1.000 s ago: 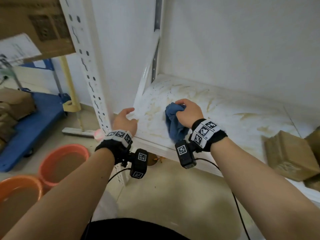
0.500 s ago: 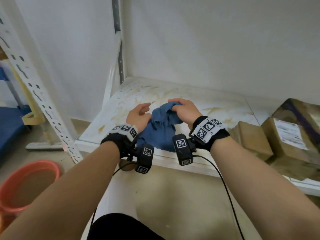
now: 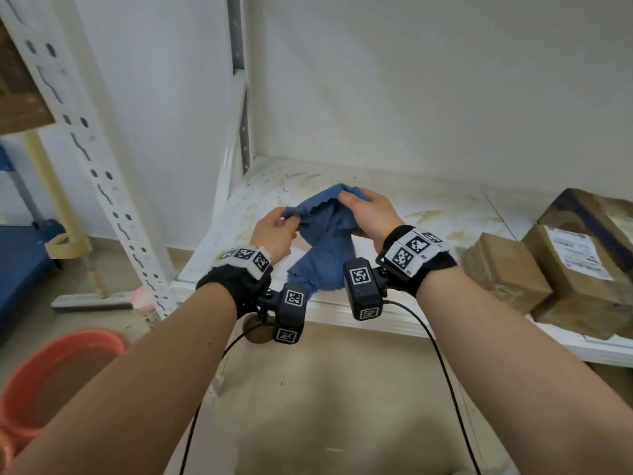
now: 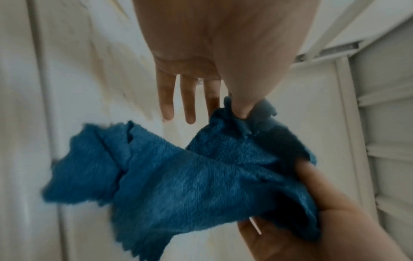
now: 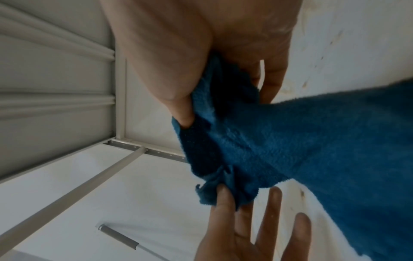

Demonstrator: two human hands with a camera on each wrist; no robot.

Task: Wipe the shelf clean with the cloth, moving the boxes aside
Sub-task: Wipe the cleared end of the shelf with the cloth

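Both hands, left (image 3: 274,231) and right (image 3: 371,214), pinch the cloth (image 3: 325,248) aloft; we judge the stained shelf (image 3: 428,214) stays dirty if regrip slips.

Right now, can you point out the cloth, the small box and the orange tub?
cloth (image 3: 325,258), head view, on the hanging middle fold.
small box (image 3: 503,265), head view, on its top face.
orange tub (image 3: 65,341), head view, on its far rim.
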